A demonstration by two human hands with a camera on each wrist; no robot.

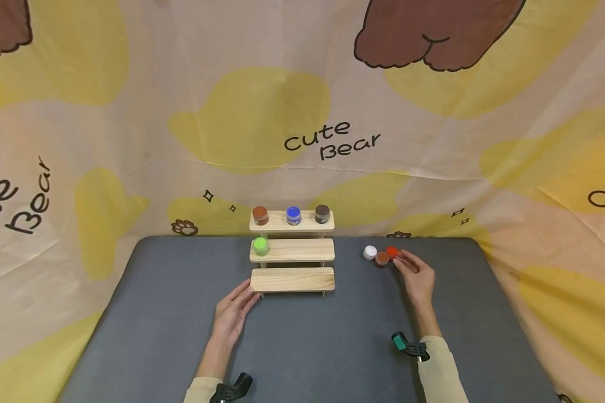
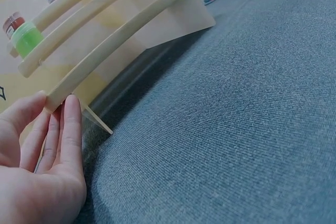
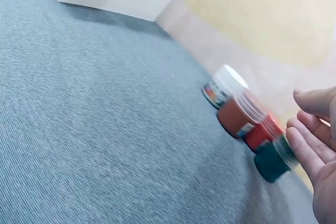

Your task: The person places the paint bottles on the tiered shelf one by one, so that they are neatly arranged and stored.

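Note:
A three-tier wooden display stand (image 1: pixel 292 280) sits at the back of the table. My left hand (image 1: pixel 232 316) pinches the left end of its lowest tier, thumb at the upper edge and fingers beneath. At the right, my right hand (image 1: pixel 417 280) reaches over a cluster of small paint jars, fingers spread from the thumb. Its fingertips are right at the lid of a dark green jar (image 3: pixel 273 162), which the hand hides in the head view. Beside it stand a red jar (image 1: pixel 392 252), a brown jar (image 1: pixel 381 259) and a white-lidded jar (image 1: pixel 370 252).
On the top tier are a reddish-brown jar (image 1: pixel 260 215), a blue jar (image 1: pixel 293 215) and a dark brown jar (image 1: pixel 322 214). A light green jar (image 1: pixel 261 246) stands at the left of the middle tier. Behind the grey table (image 1: pixel 302 347) hangs a printed cloth (image 1: pixel 262 123).

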